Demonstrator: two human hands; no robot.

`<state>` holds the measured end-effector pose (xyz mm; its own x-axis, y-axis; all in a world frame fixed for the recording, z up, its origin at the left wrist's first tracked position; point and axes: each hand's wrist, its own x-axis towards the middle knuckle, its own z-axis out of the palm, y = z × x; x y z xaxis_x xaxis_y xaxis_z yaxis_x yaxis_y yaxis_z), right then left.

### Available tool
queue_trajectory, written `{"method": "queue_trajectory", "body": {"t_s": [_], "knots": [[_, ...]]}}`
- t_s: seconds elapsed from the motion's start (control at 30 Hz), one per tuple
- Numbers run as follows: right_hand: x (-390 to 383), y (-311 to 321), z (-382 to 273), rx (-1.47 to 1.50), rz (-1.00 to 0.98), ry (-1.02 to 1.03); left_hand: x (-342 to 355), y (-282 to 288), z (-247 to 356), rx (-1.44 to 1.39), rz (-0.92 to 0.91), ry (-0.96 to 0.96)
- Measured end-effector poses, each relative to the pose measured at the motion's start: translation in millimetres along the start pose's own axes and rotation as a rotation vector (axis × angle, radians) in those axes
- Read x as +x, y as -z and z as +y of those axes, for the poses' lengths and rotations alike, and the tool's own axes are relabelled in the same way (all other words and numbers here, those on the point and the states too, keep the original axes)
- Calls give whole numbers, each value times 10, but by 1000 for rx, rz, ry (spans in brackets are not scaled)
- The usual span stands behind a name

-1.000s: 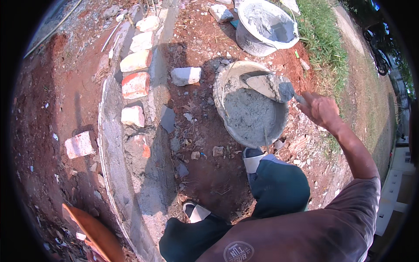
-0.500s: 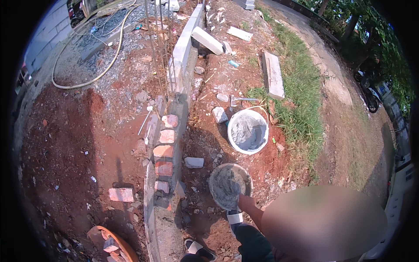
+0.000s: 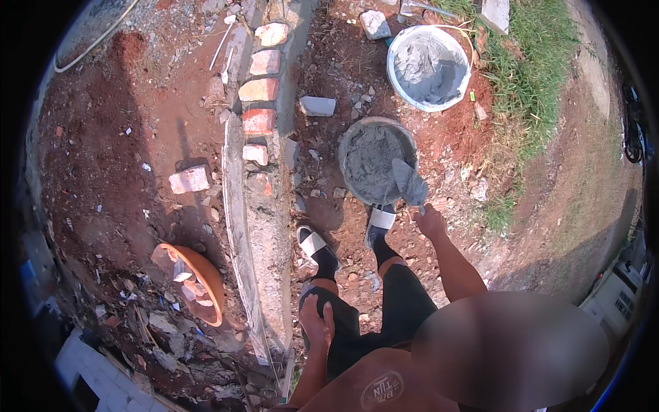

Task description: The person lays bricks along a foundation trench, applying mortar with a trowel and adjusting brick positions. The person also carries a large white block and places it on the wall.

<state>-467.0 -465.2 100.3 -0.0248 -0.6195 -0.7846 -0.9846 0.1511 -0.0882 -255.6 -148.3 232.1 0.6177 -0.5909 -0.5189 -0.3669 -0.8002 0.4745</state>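
Note:
My right hand (image 3: 430, 222) is wrapped round the handle of a pointing trowel (image 3: 410, 182). The trowel's grey, mortar-smeared blade lies over the near right rim of a round basin (image 3: 348, 172). Wet grey mortar (image 3: 374, 156) fills much of that basin. My left hand (image 3: 316, 321) holds nothing and rests on my left knee, fingers stretched out. Just beyond the basin stands a white bucket (image 3: 392, 74) with more mortar in it. To the left, several reddish bricks (image 3: 259, 90) sit in a spaced row on a low mortared wall base (image 3: 264, 230).
A loose brick (image 3: 190, 180) lies on the soil left of the wall base. An orange tub (image 3: 218, 292) with broken pieces leans at lower left. A pale block (image 3: 317, 106) lies between wall and basin. Grass (image 3: 532, 96) grows at right. My sandalled feet stand near the basin.
The view has tilted down, so things sit higher in the picture. The trowel blade now shows at the basin's rim, drawn back toward me. My left hand has come into view.

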Motion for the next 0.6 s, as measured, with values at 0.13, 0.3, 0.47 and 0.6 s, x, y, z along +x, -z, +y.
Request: {"method": "queue_trajectory", "body": {"t_s": [0.13,0.3,0.47,0.6], "knots": [[466,-424,40,-10,50,-42,-44,-405,63,198,-110,-7],[559,-894,-943,278,-19,-27,229,-475,237,376,-193,-141],[850,-876,-1382,654,24,-22,442,-410,102,347,-186,-159],[666,-1168,-1290,862,-23,-82,388,-402,39,334,-230,-140]]}}
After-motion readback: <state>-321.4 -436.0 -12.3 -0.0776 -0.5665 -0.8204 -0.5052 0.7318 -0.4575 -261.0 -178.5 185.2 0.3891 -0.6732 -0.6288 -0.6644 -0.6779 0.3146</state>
